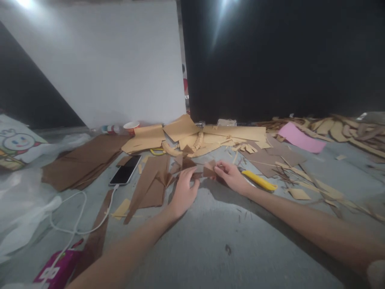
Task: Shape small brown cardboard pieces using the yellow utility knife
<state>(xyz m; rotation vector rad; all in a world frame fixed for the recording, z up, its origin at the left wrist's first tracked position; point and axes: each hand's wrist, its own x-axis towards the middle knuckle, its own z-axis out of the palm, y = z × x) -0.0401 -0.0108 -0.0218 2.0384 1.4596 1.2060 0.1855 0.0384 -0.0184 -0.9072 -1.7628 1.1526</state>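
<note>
Both my hands meet over a small piece of brown cardboard (207, 171) on the grey floor. My left hand (183, 192) rests with fingers curled, its fingertips pinching the piece's left side. My right hand (230, 174) pinches the piece's right side with thumb and fingers closed. Just right of my right hand lies a yellow utility knife (259, 180), untouched. Folded brown cardboard strips (152, 180) lie just left of my left hand.
A phone (125, 169) on a white cable (75, 224) lies at left beside a brown sheet stack (81, 162). Tan cardboard pieces (192, 136), a pink sheet (299, 138), a paper cup (131, 126) and scraps (303, 180) lie behind. White and black boards stand behind.
</note>
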